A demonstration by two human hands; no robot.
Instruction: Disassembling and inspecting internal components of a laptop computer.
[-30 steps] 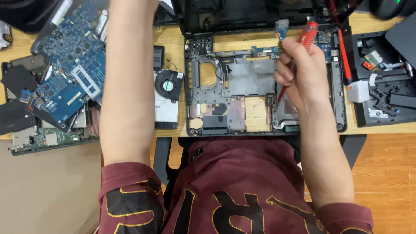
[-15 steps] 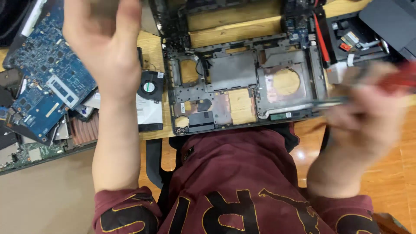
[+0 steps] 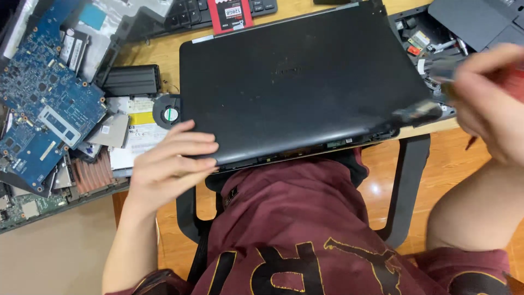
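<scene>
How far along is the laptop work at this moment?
Done: the laptop now lies closed, its black lid covering the open chassis seen a second ago. In hand: the left hand grips its front-left corner; the right hand, blurred, holds a red-handled screwdriver at the right edge. Left: the blue motherboard, small fan and optical drive remain loose on the desk.

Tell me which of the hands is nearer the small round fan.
Left. The left hand grips the laptop's front corner right beside the fan; the right hand is blurred, past the laptop's far side.
</scene>
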